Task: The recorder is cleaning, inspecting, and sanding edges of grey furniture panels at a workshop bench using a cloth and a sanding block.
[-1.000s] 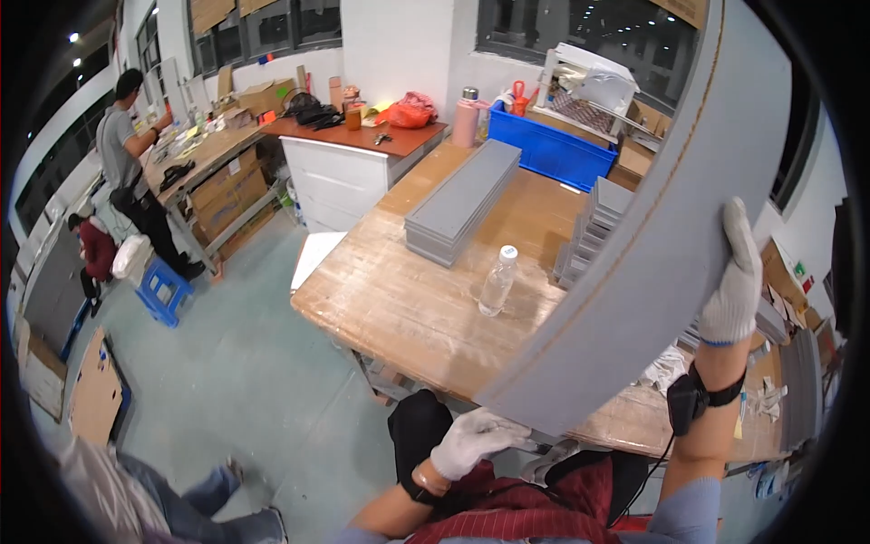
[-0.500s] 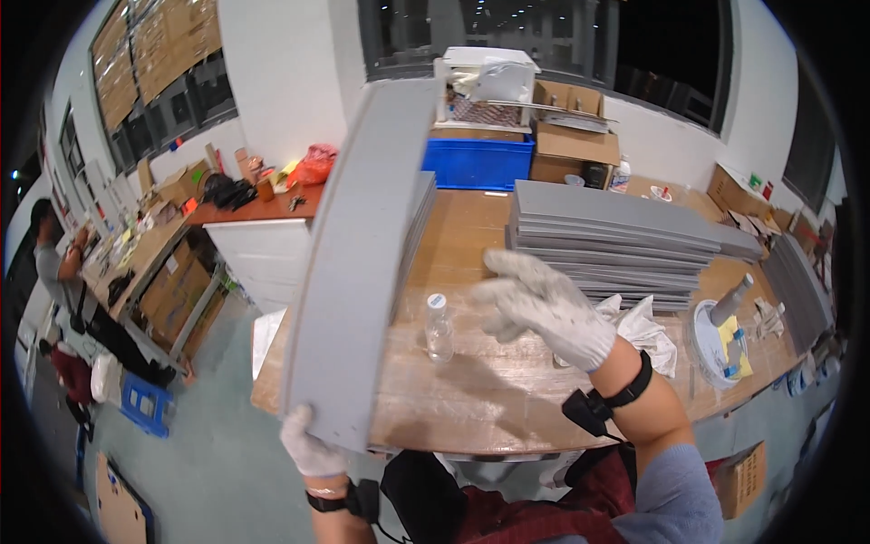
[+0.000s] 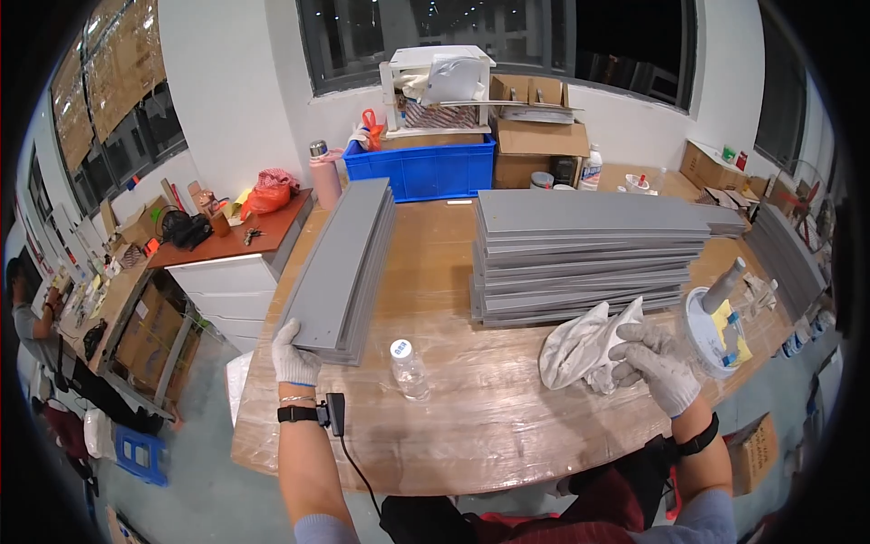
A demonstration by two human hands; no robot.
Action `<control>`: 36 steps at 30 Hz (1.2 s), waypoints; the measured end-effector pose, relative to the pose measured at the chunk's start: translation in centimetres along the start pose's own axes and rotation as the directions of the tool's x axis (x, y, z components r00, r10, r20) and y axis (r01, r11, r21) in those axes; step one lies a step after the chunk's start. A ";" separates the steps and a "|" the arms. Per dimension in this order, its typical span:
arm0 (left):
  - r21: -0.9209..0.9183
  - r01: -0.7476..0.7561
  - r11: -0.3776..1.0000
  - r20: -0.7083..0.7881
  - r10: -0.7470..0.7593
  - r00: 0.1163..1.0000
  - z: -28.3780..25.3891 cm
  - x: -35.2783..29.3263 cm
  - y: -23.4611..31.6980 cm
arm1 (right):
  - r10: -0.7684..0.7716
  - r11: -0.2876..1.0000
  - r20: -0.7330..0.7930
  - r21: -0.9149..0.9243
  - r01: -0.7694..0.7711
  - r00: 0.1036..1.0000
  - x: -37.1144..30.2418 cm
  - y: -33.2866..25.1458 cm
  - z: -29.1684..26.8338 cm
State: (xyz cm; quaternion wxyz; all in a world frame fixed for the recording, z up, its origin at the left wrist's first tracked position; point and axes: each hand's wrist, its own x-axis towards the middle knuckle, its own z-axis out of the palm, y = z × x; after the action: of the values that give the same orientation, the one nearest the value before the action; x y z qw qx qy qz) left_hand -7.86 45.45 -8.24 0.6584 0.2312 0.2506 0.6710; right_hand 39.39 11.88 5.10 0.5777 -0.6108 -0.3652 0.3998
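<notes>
My left hand (image 3: 296, 355), in a white knit glove, grips the near left corner of the top grey panel (image 3: 343, 263). This panel lies on the left stack of long grey panels. At the right, my gloved right hand (image 3: 660, 370) has its fingers curled at the edge of a crumpled white cloth (image 3: 580, 352) on the table; the fingertips are partly lost against the cloth. A clear bottle (image 3: 410, 374) with a white cap stands between my hands, closer to the left stack.
A larger stack of grey panels (image 3: 580, 258) lies at centre right. A white tub (image 3: 704, 340) holding a grey bottle stands at the right. Behind are a blue bin (image 3: 417, 170) and cardboard boxes (image 3: 544, 143). A person (image 3: 41, 331) stands at the far left.
The grey panel, raised and tilted in my left hand before, now lies on the left stack. My right hand has moved right and down to the white cloth. The view has shifted.
</notes>
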 end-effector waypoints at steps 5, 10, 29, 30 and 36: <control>0.185 0.108 0.977 -0.153 -0.079 0.985 1.5 0.7 -1.1 | 0.055 0.998 0.003 0.013 -0.055 0.998 1.3 1.7 -0.3; 0.899 0.196 0.391 -0.293 0.206 0.934 -1.8 1.2 1.9 | 0.113 0.990 0.047 -0.088 -0.108 0.992 1.4 2.7 -0.9; 0.680 -0.729 -0.074 0.731 -0.005 0.683 29.4 -4.3 -13.5 | -0.156 0.606 -0.457 -0.744 -0.280 0.876 -2.4 15.2 -25.8; 0.674 -0.738 0.022 0.736 0.067 0.674 28.1 -1.3 -14.2 | -0.168 0.599 -0.483 -0.743 -0.300 0.859 -3.1 14.9 -27.4; 0.844 -0.536 -0.019 0.531 -0.106 0.841 31.0 4.3 -19.0 | 0.072 0.396 -0.623 -0.699 -0.595 0.779 -3.3 15.9 -31.9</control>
State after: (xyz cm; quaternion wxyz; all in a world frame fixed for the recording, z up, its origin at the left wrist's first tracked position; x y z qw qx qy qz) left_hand 26.40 50.91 3.29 0.2234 0.8061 0.4424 0.3233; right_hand 66.83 -5.41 -10.13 0.1593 -0.9584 -0.2162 0.0963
